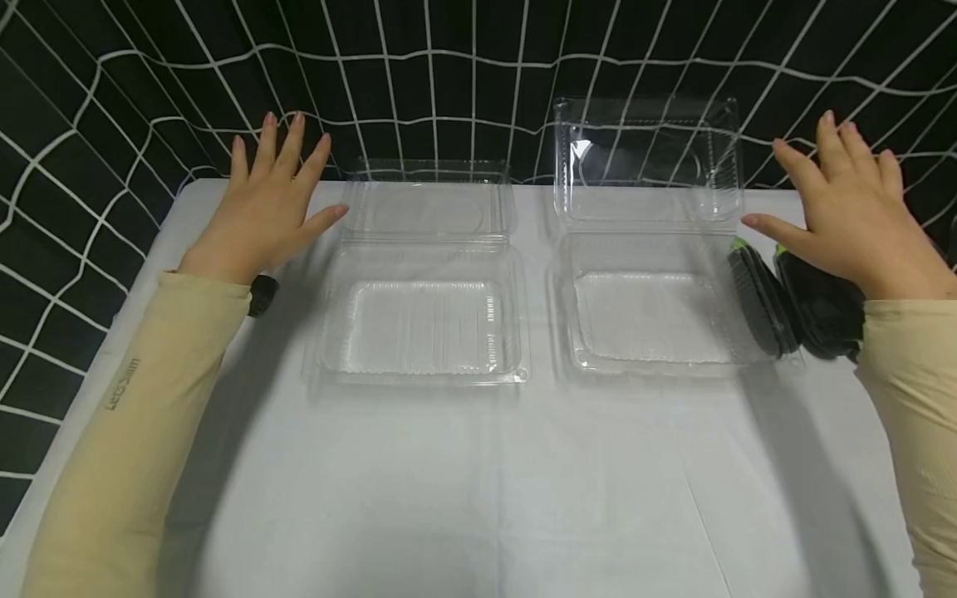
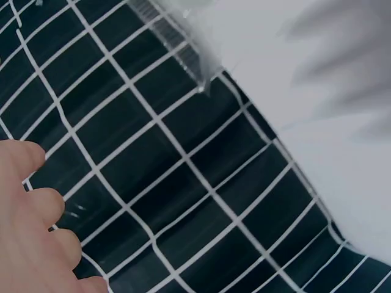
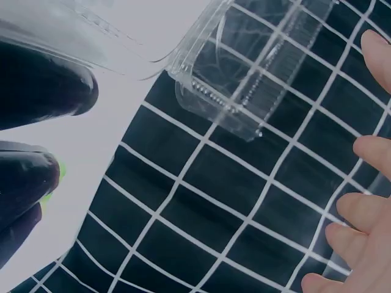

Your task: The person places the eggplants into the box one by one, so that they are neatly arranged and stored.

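My left hand [image 1: 257, 212], fingers spread and holding nothing, is raised over the table's far left corner. To its right stands a clear plastic clamshell box [image 1: 426, 332] with its lid tipped back; the thumb tip is near that lid. On the right, my other hand [image 1: 860, 212] is spread the same way, also bare. Nearest to it is a second clear clamshell box [image 1: 650, 316], its lid [image 1: 643, 162] standing up. Beside this box's right wall lie dark, glossy oblong things [image 1: 763, 299] with bits of bright green, partly hidden by the hand and sleeve.
A white cloth covers the table [image 1: 478, 482]. Behind it and along the left side hangs a dark backdrop with white netting [image 1: 419, 75]. A small black object [image 1: 263, 296] shows at the left wrist, under the sleeve's edge.
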Tool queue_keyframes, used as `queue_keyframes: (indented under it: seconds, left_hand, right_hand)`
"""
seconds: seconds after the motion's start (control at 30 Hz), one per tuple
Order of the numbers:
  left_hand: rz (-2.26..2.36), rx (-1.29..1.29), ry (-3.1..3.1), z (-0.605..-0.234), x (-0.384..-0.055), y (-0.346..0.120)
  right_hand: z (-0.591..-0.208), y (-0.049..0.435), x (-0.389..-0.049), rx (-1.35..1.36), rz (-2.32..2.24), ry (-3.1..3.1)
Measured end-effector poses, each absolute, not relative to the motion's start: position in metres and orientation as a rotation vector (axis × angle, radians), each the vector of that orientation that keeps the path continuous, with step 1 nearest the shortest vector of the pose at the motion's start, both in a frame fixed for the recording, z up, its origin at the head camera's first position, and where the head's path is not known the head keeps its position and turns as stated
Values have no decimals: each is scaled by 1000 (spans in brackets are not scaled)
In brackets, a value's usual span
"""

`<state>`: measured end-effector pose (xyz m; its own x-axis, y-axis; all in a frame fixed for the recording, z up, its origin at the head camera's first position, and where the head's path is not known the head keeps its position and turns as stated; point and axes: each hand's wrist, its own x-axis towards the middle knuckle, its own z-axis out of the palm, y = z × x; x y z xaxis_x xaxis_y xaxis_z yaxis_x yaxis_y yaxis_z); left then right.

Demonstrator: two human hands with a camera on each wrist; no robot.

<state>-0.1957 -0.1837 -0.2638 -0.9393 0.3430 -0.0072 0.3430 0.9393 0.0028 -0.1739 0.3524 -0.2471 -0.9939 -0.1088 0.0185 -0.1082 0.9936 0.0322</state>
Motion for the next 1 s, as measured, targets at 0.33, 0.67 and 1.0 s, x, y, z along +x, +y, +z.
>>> queue_keyframes:
  seconds: [0.33, 0.67, 1.0]
  left_hand:
    - [191, 609, 3131, -286, -149, -200]
    - [453, 567, 3154, -321, -72, -212]
    - [595, 589, 3196, -337, -43, -197]
  right_hand:
    - [-256, 374, -152, 48, 114, -3016]
    - [-272, 405, -118, -91, 280, -2914]
    - [-294, 434, -82, -330, 438, -2908]
